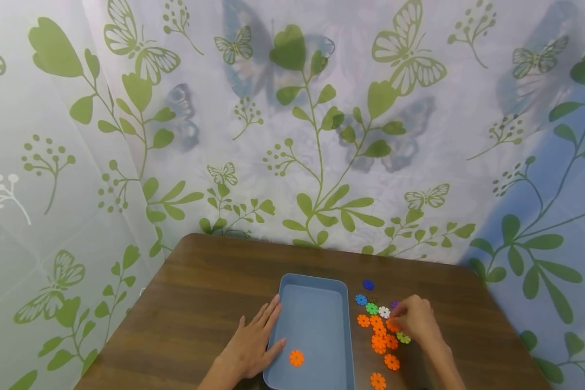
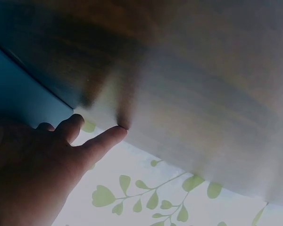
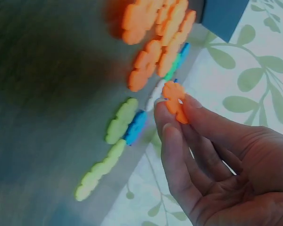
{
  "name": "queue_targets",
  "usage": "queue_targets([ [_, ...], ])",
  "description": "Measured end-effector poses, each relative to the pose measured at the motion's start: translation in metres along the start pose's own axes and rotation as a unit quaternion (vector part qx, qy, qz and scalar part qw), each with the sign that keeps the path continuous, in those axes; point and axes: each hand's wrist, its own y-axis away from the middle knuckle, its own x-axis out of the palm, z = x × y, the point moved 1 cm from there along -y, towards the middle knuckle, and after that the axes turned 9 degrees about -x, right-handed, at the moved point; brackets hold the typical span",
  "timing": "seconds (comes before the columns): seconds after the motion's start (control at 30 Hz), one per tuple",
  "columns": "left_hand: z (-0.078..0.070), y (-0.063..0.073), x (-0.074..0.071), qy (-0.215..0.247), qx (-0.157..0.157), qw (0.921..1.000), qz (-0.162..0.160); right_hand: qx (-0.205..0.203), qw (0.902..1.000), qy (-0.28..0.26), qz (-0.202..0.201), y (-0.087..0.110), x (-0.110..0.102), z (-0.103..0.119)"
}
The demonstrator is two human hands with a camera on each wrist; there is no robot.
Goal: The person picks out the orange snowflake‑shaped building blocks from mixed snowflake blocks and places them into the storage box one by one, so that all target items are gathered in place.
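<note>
My right hand (image 1: 416, 319) pinches an orange notched plastic disc (image 3: 175, 101) between thumb and fingertips, above the loose discs right of the tray. In the right wrist view, the held disc is tilted. My left hand (image 1: 251, 341) lies with fingers extended along the left rim of a blue-grey rectangular tray (image 1: 317, 309), thumb over its edge. One orange disc (image 1: 296, 358) lies inside the tray. Beside it on the table, several orange discs (image 1: 378, 343) lie clustered, some overlapping. Near them are a white disc (image 1: 384, 312), a green disc (image 1: 372, 308) and a yellow-green disc (image 1: 403, 338).
Behind the cluster lie a light-blue disc (image 1: 361, 299) and a dark-blue disc (image 1: 368, 284). A purple disc (image 1: 395, 305) is partly hidden by my right hand. Everything stands on a brown wooden table (image 1: 214, 281), with a leaf-and-butterfly patterned curtain (image 1: 253, 151) hanging behind.
</note>
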Motion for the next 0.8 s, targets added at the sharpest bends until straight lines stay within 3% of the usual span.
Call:
queue_targets([
  [0.23,0.000,-0.003,0.000,-0.005,0.001,1.0000,-0.001,-0.071,0.9966,-0.004,-0.040,0.004,-0.012,0.030],
  [0.8,0.002,-0.003,0.003,-0.006,-0.005,1.0000,0.002,-0.164,0.9848,-0.043,-0.037,0.013,-0.030,0.110],
])
